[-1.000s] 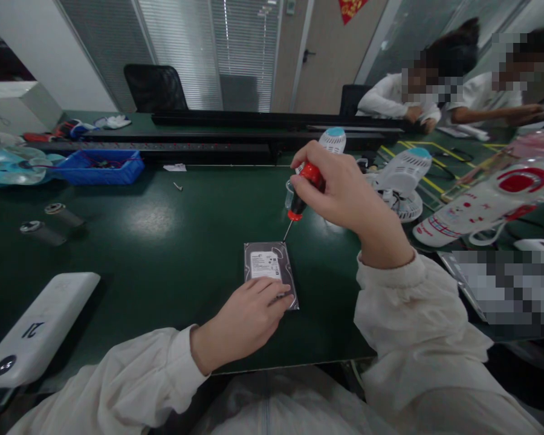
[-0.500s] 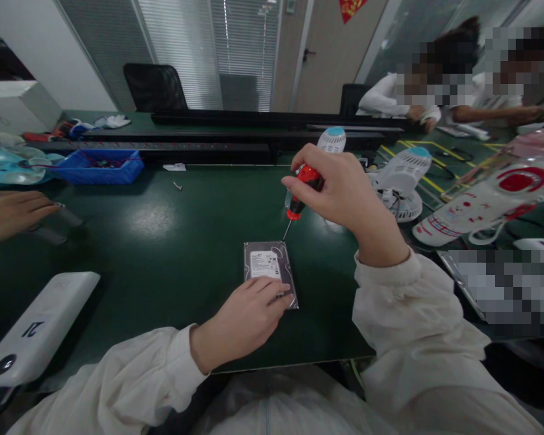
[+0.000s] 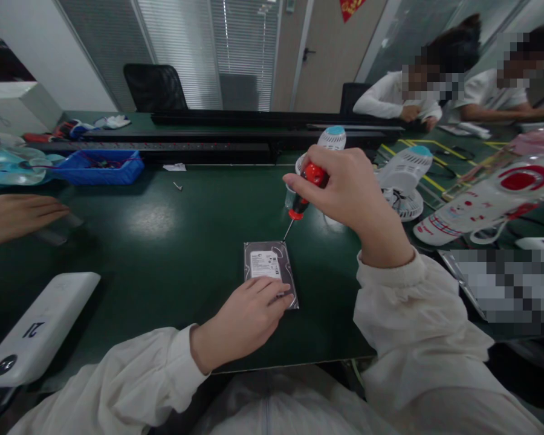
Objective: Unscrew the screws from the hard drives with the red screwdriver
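One long green counter carried everything. On it lay one white box-like device at the near left, one blue bin at the far left, two small white fans at the right, and one hard drive flat in the middle, just in front of the person. One screwdriver with a red handle stood tilted above the drive, its tip down at the drive's far right corner.

The left hand lay palm down on the near end of the hard drive, fingers spread flat and pressing it to the counter, with no closed grip. The right hand was raised above the counter, wrist bent, its grip wrapped round the screwdriver handle, thumb and fingertips pinching the red top.

A third hand, a co-worker's hand, came in from the left edge and rested flat over small dark items there, too blurred to name. Two more people sat across the counter at the far right.
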Action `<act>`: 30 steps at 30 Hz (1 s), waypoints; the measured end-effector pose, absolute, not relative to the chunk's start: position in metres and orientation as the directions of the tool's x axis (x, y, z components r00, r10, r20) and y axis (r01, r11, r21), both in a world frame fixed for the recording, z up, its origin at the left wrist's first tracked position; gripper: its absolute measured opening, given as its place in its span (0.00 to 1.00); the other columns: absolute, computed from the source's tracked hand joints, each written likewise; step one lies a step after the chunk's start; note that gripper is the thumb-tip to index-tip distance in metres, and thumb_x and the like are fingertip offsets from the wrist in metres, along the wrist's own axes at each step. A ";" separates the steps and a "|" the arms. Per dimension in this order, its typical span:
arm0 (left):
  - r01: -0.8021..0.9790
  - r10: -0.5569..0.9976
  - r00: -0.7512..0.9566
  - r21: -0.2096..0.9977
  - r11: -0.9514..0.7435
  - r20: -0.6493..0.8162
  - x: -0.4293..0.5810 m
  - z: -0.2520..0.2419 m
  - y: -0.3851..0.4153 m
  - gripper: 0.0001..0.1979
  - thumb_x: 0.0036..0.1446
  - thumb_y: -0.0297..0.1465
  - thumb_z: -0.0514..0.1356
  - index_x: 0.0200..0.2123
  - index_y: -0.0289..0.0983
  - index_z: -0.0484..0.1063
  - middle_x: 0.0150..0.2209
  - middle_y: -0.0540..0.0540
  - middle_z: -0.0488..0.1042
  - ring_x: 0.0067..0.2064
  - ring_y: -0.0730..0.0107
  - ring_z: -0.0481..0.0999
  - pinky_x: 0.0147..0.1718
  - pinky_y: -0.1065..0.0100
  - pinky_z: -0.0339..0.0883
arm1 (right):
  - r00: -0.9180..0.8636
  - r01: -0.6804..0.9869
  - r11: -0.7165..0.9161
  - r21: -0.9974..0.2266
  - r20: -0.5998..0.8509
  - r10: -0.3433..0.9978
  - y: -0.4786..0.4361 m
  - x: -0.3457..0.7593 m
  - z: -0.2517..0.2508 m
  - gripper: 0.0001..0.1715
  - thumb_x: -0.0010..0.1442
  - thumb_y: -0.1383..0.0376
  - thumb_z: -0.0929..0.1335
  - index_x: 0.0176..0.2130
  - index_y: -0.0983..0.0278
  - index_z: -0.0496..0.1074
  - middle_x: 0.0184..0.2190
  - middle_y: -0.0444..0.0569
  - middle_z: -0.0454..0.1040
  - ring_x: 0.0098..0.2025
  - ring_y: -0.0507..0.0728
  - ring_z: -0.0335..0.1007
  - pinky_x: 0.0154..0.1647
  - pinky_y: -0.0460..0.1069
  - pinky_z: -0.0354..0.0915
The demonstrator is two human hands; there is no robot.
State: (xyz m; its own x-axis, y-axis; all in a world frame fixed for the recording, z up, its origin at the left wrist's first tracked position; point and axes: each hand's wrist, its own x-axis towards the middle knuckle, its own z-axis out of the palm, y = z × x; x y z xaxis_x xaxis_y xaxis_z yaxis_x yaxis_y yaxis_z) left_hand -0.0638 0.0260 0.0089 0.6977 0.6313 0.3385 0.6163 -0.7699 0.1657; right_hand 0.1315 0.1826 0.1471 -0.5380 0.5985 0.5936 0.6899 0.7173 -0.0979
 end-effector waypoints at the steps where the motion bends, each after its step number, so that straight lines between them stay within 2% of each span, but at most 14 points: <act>1: 0.618 0.633 0.698 0.165 -0.769 0.336 -0.064 0.009 0.026 0.17 0.69 0.23 0.60 0.59 0.34 0.74 0.58 0.37 0.79 0.58 0.54 0.79 0.55 0.54 0.77 | -0.527 0.705 0.703 -0.093 0.595 0.607 0.182 0.132 0.147 0.23 0.70 0.43 0.66 0.38 0.59 0.72 0.24 0.45 0.69 0.27 0.57 0.63 0.34 0.54 0.59; 3: 0.619 0.634 0.699 0.163 -0.768 0.331 -0.064 0.009 0.026 0.17 0.69 0.23 0.60 0.59 0.34 0.74 0.58 0.37 0.79 0.59 0.54 0.79 0.55 0.54 0.77 | -0.524 0.708 0.698 -0.108 0.582 0.622 0.181 0.132 0.147 0.21 0.72 0.48 0.64 0.43 0.61 0.73 0.28 0.47 0.72 0.30 0.58 0.67 0.35 0.54 0.60; 6: 0.618 0.633 0.697 0.165 -0.769 0.336 -0.063 0.009 0.026 0.16 0.69 0.23 0.59 0.59 0.34 0.74 0.58 0.38 0.79 0.58 0.54 0.79 0.55 0.54 0.77 | -0.583 0.637 0.755 -0.156 0.544 0.604 0.180 0.132 0.149 0.17 0.73 0.60 0.60 0.51 0.63 0.73 0.37 0.52 0.78 0.37 0.60 0.73 0.40 0.55 0.63; 8: 0.617 0.632 0.694 0.167 -0.769 0.345 -0.063 0.009 0.026 0.16 0.70 0.23 0.58 0.58 0.34 0.75 0.58 0.38 0.79 0.58 0.54 0.79 0.54 0.54 0.78 | -0.619 0.578 0.794 -0.189 0.532 0.577 0.179 0.132 0.150 0.17 0.71 0.63 0.60 0.52 0.64 0.73 0.39 0.52 0.79 0.37 0.59 0.73 0.41 0.55 0.64; 11: 0.616 0.629 0.695 0.164 -0.771 0.348 -0.063 0.009 0.026 0.16 0.69 0.23 0.59 0.58 0.33 0.74 0.57 0.38 0.79 0.57 0.53 0.79 0.54 0.54 0.78 | -0.609 0.579 0.795 -0.181 0.552 0.569 0.178 0.131 0.151 0.13 0.71 0.57 0.64 0.43 0.61 0.73 0.31 0.47 0.74 0.31 0.56 0.68 0.37 0.54 0.63; 14: 0.618 0.633 0.697 0.165 -0.769 0.338 -0.063 0.009 0.026 0.17 0.70 0.23 0.59 0.59 0.34 0.74 0.58 0.38 0.79 0.58 0.54 0.79 0.55 0.55 0.77 | -0.586 0.633 0.762 -0.138 0.558 0.587 0.177 0.130 0.151 0.17 0.70 0.50 0.67 0.36 0.59 0.70 0.24 0.43 0.67 0.28 0.55 0.62 0.34 0.53 0.61; 17: 0.619 0.634 0.697 0.166 -0.767 0.335 -0.063 0.009 0.026 0.17 0.70 0.23 0.58 0.59 0.34 0.74 0.58 0.38 0.79 0.58 0.54 0.79 0.54 0.55 0.77 | -0.589 0.633 0.767 -0.107 0.576 0.567 0.177 0.129 0.151 0.15 0.71 0.52 0.67 0.36 0.58 0.68 0.31 0.47 0.72 0.33 0.58 0.67 0.38 0.55 0.65; 19: 0.619 0.635 0.698 0.166 -0.768 0.333 -0.064 0.009 0.026 0.17 0.70 0.24 0.58 0.59 0.34 0.74 0.58 0.38 0.79 0.58 0.54 0.79 0.55 0.55 0.77 | -0.590 0.617 0.780 -0.105 0.594 0.547 0.178 0.130 0.150 0.09 0.71 0.56 0.67 0.39 0.58 0.68 0.39 0.51 0.76 0.39 0.60 0.70 0.43 0.57 0.67; 21: 0.621 0.636 0.696 0.166 -0.766 0.332 -0.064 0.010 0.026 0.17 0.70 0.24 0.58 0.59 0.34 0.74 0.58 0.38 0.79 0.58 0.55 0.79 0.55 0.55 0.77 | -0.580 0.616 0.778 -0.123 0.597 0.554 0.180 0.130 0.149 0.07 0.71 0.57 0.67 0.45 0.57 0.69 0.44 0.52 0.77 0.41 0.61 0.72 0.45 0.57 0.68; 24: 0.621 0.636 0.698 0.165 -0.766 0.330 -0.064 0.010 0.026 0.16 0.71 0.24 0.57 0.59 0.34 0.74 0.58 0.38 0.79 0.58 0.54 0.79 0.54 0.55 0.77 | -0.556 0.649 0.750 -0.126 0.594 0.581 0.181 0.130 0.148 0.14 0.71 0.50 0.68 0.48 0.57 0.69 0.41 0.51 0.77 0.39 0.61 0.72 0.41 0.56 0.66; 27: 0.618 0.633 0.698 0.164 -0.769 0.336 -0.064 0.010 0.026 0.16 0.70 0.24 0.58 0.59 0.34 0.74 0.58 0.38 0.79 0.58 0.54 0.79 0.53 0.54 0.77 | -0.533 0.698 0.709 -0.098 0.590 0.607 0.180 0.129 0.149 0.20 0.72 0.45 0.66 0.44 0.58 0.69 0.39 0.52 0.77 0.37 0.61 0.70 0.39 0.55 0.64; 30: 0.620 0.633 0.692 0.162 -0.768 0.347 -0.064 0.009 0.026 0.16 0.70 0.24 0.58 0.59 0.34 0.74 0.58 0.38 0.79 0.57 0.53 0.79 0.54 0.54 0.77 | -0.558 0.688 0.719 -0.100 0.560 0.612 0.177 0.130 0.150 0.14 0.74 0.53 0.62 0.45 0.59 0.68 0.43 0.54 0.76 0.39 0.62 0.71 0.41 0.56 0.64</act>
State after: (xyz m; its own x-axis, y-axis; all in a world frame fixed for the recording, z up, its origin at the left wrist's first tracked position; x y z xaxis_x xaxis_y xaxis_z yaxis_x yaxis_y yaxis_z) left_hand -0.0636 0.0261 0.0093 0.6923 0.6327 0.3471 0.6202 -0.7675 0.1622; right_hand 0.1300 0.1774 0.1502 -0.5581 0.6123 0.5600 0.6881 0.7187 -0.1000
